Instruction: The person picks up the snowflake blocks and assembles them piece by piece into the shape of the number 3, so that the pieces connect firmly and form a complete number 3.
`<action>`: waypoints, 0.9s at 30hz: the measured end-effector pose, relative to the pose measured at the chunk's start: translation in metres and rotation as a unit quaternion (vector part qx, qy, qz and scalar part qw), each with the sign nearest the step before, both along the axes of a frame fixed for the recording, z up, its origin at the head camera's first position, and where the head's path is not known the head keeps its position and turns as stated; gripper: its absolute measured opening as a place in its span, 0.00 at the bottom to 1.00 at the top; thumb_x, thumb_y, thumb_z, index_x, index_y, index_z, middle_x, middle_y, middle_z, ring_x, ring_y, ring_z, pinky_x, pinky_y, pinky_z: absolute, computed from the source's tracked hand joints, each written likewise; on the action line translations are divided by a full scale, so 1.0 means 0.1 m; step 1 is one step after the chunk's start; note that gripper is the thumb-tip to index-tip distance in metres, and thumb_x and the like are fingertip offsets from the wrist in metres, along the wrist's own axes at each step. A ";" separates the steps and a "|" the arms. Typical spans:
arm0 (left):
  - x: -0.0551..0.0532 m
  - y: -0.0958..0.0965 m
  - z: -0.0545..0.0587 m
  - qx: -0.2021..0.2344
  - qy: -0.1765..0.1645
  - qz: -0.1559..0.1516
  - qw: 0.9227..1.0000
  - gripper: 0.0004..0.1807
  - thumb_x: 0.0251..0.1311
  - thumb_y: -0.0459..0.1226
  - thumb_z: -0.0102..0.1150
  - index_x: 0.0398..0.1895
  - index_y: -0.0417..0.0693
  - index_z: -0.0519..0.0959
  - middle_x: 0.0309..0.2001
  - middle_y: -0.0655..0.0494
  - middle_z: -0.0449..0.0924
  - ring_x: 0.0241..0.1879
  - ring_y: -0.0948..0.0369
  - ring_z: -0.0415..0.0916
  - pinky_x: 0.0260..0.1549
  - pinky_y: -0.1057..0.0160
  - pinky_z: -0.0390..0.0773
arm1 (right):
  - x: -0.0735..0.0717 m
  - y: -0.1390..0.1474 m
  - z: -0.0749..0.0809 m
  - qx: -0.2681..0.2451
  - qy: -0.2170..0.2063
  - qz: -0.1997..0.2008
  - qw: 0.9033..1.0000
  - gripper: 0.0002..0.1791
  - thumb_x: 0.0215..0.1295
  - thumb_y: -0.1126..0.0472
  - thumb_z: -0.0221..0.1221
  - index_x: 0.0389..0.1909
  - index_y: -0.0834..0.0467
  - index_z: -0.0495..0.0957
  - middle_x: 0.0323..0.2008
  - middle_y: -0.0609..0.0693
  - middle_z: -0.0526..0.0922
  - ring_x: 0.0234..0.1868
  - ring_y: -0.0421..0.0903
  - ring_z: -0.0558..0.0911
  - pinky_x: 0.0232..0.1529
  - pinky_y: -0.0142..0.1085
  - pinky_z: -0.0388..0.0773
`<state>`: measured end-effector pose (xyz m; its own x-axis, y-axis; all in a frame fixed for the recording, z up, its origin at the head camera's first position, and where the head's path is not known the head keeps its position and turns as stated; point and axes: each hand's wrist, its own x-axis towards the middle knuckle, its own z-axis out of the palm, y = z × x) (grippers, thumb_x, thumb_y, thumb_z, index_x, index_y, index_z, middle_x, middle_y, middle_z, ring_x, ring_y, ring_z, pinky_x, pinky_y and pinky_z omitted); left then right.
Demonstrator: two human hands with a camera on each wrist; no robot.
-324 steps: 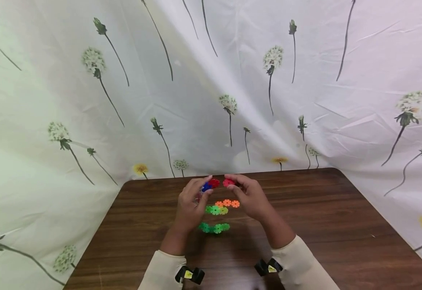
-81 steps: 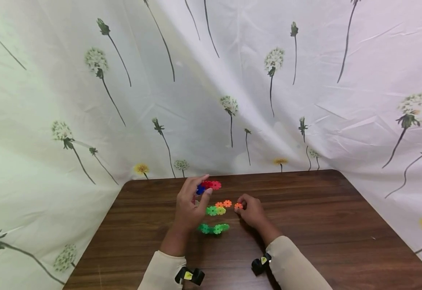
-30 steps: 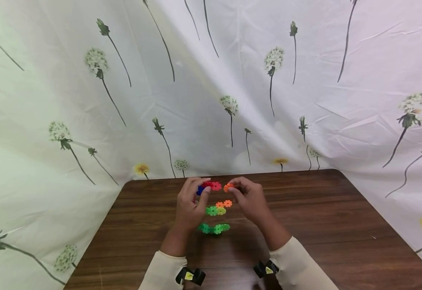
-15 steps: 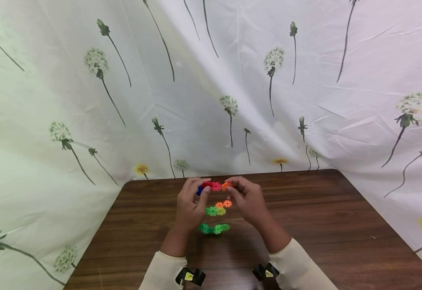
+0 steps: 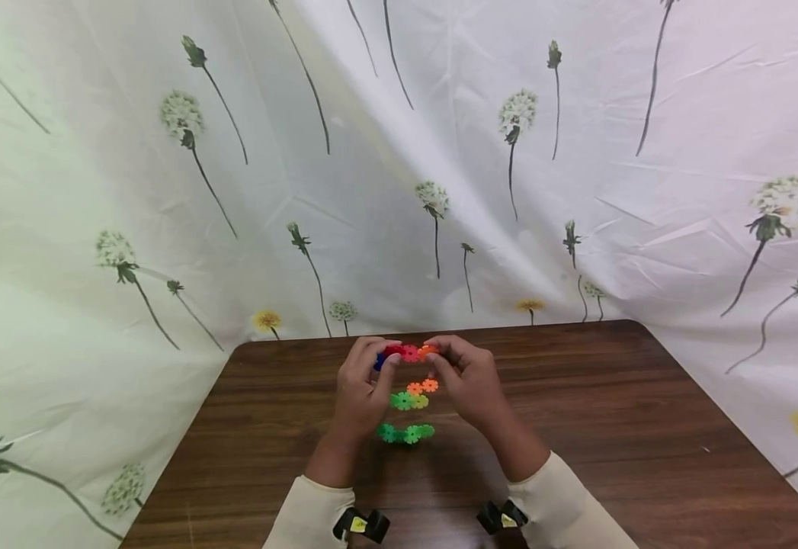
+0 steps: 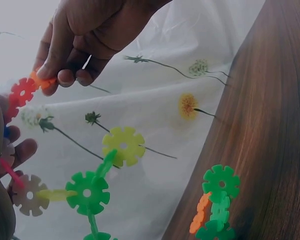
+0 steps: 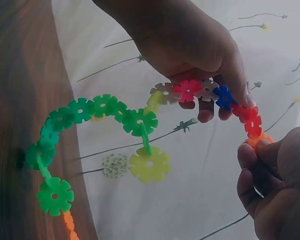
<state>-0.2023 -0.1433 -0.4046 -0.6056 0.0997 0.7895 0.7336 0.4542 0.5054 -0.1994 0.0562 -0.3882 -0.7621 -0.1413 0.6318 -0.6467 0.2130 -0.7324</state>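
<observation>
A chain of plastic snowflake discs hangs from my left hand point(image 5: 363, 389), whose fingers and thumb grip it around a blue disc point(image 7: 223, 97) and a red disc point(image 5: 393, 350). Beyond the grip comes a pinkish-red disc point(image 5: 410, 353). My right hand point(image 5: 472, 381) pinches an orange disc point(image 6: 42, 81) edge to edge with that pinkish-red one. Clear discs, a pink disc point(image 7: 188, 90) and a yellow link lead from the left hand to a curved run of green discs point(image 7: 81, 110). A pale yellow disc point(image 6: 123, 146) sticks out on a side branch.
Two orange discs point(image 5: 422, 387) show in front of the hands, beside the green and yellow ones. Nearer me is a row of green discs point(image 5: 405, 434). The brown wooden table point(image 5: 611, 427) ends against a flower-printed cloth point(image 5: 371, 191).
The right hand set the pinkish-red disc on the chain's end earlier, then took an orange disc from the right of the orange row. It has brought that disc leftward against the pinkish-red one.
</observation>
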 end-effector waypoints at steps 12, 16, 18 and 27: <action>-0.01 0.02 0.00 0.000 -0.003 -0.006 1.000 0.07 0.76 0.29 0.63 0.51 0.40 0.87 0.51 0.46 0.83 0.40 0.60 0.80 0.35 0.66 0.85 | 0.01 -0.02 0.02 -0.002 0.012 -0.004 1.000 0.06 0.76 0.70 0.64 0.48 0.66 0.86 0.29 0.58 0.88 0.28 0.54 0.86 0.28 0.37 0.86; 0.02 0.03 0.01 -0.004 -0.012 -0.004 1.000 0.06 0.77 0.30 0.63 0.51 0.40 0.86 0.50 0.46 0.82 0.40 0.59 0.82 0.37 0.65 0.88 | 0.00 -0.02 0.00 0.006 0.014 -0.012 1.000 0.06 0.76 0.71 0.64 0.48 0.66 0.86 0.28 0.58 0.88 0.28 0.55 0.86 0.28 0.35 0.85; 0.03 0.04 0.02 0.000 -0.017 -0.003 1.000 0.06 0.77 0.31 0.63 0.51 0.39 0.86 0.51 0.46 0.82 0.41 0.58 0.82 0.37 0.65 0.88 | 0.00 -0.02 -0.01 0.007 0.017 -0.014 1.000 0.06 0.76 0.71 0.64 0.48 0.66 0.86 0.28 0.58 0.88 0.28 0.54 0.86 0.28 0.36 0.85; 0.05 0.07 0.04 -0.009 -0.003 0.010 1.000 0.05 0.76 0.31 0.64 0.49 0.39 0.85 0.49 0.46 0.83 0.43 0.56 0.81 0.44 0.62 0.84 | 0.02 -0.04 0.02 0.008 0.004 -0.010 1.000 0.06 0.77 0.70 0.64 0.48 0.65 0.86 0.29 0.59 0.88 0.29 0.39 0.84 0.29 0.32 0.84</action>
